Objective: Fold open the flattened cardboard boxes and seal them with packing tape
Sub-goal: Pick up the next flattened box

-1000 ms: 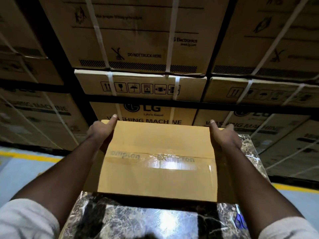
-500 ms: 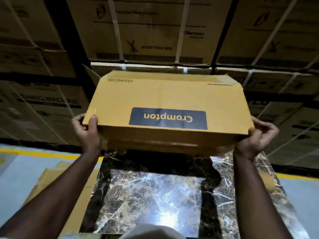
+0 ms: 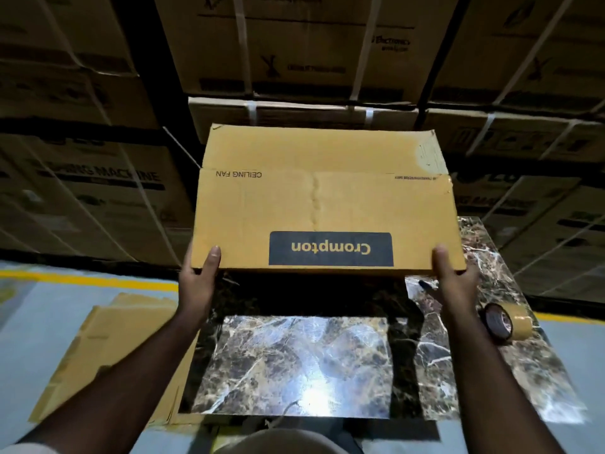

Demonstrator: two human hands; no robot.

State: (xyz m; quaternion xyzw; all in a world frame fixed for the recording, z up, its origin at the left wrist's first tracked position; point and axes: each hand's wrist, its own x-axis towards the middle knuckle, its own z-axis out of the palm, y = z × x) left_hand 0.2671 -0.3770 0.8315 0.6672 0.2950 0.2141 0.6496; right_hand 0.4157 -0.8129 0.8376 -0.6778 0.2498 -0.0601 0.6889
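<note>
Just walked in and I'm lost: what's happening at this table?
A person holds a Crompton box up over the marble table, the left hand and right hand gripping its near corners. The far flap stands open, untaped. A tape roll waits on the table; flattened cardboard lies to the left.

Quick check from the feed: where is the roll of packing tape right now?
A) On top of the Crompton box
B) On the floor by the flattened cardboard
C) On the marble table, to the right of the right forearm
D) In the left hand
C: the tape roll lies on the marble table beside the right forearm, while both hands grip the Crompton box.
</note>
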